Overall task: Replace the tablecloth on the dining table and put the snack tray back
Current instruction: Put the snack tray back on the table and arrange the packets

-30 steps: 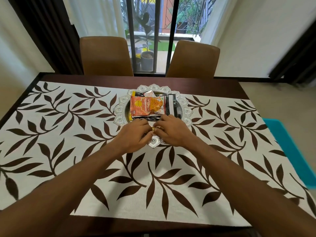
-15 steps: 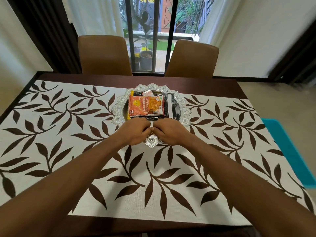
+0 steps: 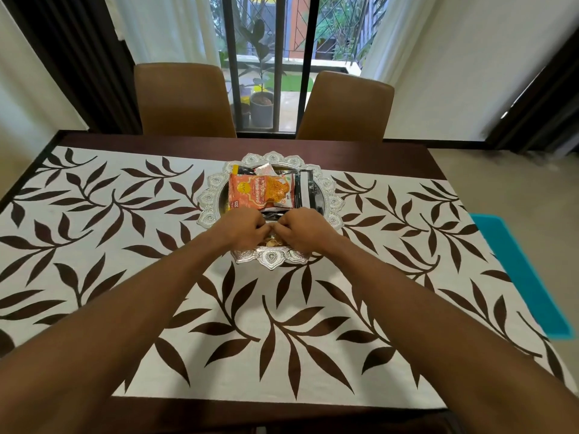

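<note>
Two tan leather chairs (image 3: pixel 183 100) face a barred window (image 3: pixel 269 57), white curtains (image 3: pixel 163 29) and daylit potted plant (image 3: pixel 261 104).

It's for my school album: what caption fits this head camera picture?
Both hands, left hand and right hand, settle the silver snack tray onto the leaf-print tablecloth.

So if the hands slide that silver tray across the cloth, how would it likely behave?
The silver tray looks rigid and flat, so it should probably slide without tipping. The loose tablecloth may bunch ahead of it. The orange snack packet lies unsecured and could shift.
</note>
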{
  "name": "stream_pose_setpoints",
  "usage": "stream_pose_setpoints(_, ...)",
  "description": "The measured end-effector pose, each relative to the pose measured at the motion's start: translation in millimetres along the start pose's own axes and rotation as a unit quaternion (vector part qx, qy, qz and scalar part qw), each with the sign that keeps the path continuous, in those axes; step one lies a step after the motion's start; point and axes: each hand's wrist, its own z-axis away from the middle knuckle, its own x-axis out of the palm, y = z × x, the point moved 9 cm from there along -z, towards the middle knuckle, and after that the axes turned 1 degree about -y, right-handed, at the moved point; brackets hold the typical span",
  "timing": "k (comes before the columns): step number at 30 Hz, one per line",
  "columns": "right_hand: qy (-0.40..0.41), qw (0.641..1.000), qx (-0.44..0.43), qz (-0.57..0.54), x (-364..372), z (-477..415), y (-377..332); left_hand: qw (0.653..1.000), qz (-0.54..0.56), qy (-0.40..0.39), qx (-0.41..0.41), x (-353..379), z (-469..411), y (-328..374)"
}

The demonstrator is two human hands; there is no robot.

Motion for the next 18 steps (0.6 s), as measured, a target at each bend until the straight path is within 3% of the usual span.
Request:
stream_pose_setpoints(8, 0.038, 0.996, 0.024, -0.075, -9, -5, 6, 0.989, 0.099, 0.098, -0.058, -17, -2, -7)
stream_pose_setpoints(11, 0.078, 0.979, 0.075, -0.17, -19, -9, 16, 0.943, 0.254, 0.151, -0.157, -27, -1, -16)
stream_pose_setpoints(13, 0.118, 0.949, 0.119, -0.266, -29, -10, 24, 0.864, 0.402, 0.163, -0.256, -23, 5, -24)
stream_pose_setpoints(14, 0.138, 0.931, 0.136, -0.308, -33, -9, 27, 0.808, 0.492, 0.154, -0.287, -16, 7, -24)
stream_pose_setpoints(18, 0.181, 0.876, 0.167, -0.415, -46, -7, 19, 0.547, 0.785, 0.06, -0.285, 11, 8, -4)
